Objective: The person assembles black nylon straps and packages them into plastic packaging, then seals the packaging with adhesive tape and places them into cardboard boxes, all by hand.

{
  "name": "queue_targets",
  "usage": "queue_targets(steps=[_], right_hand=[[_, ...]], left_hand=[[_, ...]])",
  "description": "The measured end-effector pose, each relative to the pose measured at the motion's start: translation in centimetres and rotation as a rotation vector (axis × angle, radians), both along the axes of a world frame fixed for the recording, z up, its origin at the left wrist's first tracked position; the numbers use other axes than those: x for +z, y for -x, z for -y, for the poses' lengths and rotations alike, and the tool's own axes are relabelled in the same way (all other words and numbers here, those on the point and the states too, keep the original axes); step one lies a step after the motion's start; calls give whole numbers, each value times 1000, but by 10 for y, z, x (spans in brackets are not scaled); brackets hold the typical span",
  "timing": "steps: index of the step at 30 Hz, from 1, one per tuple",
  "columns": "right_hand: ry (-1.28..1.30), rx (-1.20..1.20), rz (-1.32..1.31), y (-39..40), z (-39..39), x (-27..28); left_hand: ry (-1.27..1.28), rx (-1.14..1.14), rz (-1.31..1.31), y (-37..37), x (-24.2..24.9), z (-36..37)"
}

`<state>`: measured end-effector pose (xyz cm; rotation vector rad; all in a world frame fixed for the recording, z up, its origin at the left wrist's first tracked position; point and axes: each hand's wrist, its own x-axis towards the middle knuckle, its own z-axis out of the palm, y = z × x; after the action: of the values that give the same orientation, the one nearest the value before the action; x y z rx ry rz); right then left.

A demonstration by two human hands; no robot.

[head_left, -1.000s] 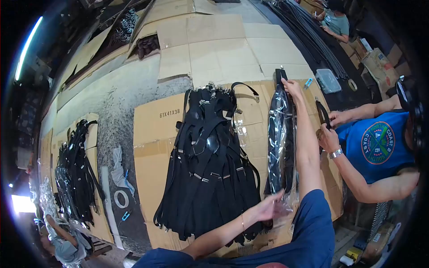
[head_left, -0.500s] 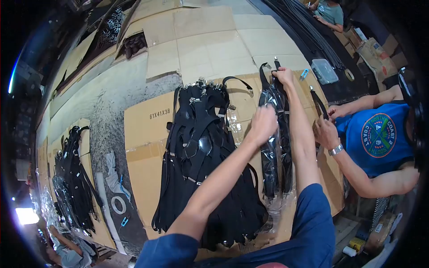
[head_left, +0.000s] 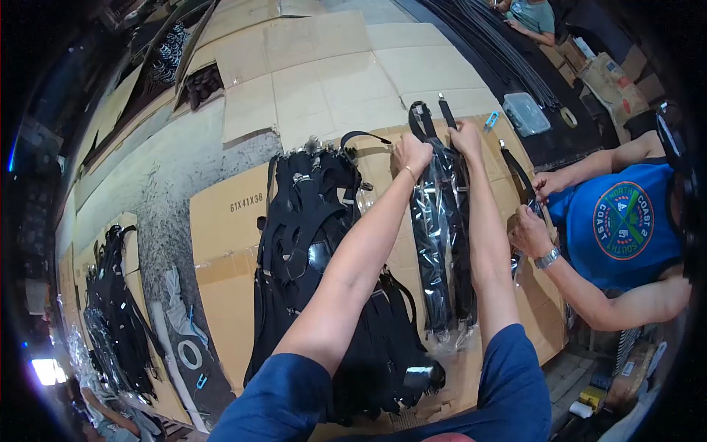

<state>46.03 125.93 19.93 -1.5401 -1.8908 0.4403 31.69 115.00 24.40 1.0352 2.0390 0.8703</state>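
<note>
Landmark: the bagged straps, a long bundle of black straps in clear plastic, laid lengthwise on the cardboard-covered table.

Left hand: closed over the far end of the bundle, on its left edge; plastic appears pinched in the fingers. Right hand: closed on the same far end, on the right edge, just beside the left hand. Two strap ends with metal fittings are seen poking out beyond the hands.

Immediately left of the bundle, a large heap of loose black straps is spread, nearly touching it. Further left still, well apart, a second dark pile and a roll of tape are noted.

Right of the bundle, a co-worker in a blue shirt is seated; both that person's hands are held around a single black strap. Beyond the bundle's far end, to the right, a clear plastic box is set.
</note>
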Motion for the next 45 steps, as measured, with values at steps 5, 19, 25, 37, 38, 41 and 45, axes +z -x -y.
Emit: queue_targets(steps=[5, 19, 25, 37, 38, 41, 45], right_hand=[[-65, -11, 97, 5, 28, -18], [173, 180, -378, -27, 38, 18], [132, 25, -104, -27, 76, 5], [65, -3, -309, -3, 74, 22], [150, 67, -194, -2, 77, 29], [-2, 26, -55, 11, 79, 25], [-74, 121, -241, 29, 90, 55]], left_hand=[[8, -117, -66, -8, -12, 5], [-404, -219, -143, 2, -5, 0], [-475, -584, -301, 35, -22, 2], [-404, -561, -243, 41, -30, -21], [-369, -552, -244, 40, -27, -21], [-456, -439, -159, 35, -45, -29], [-832, -775, -754, 39, 10, 42]])
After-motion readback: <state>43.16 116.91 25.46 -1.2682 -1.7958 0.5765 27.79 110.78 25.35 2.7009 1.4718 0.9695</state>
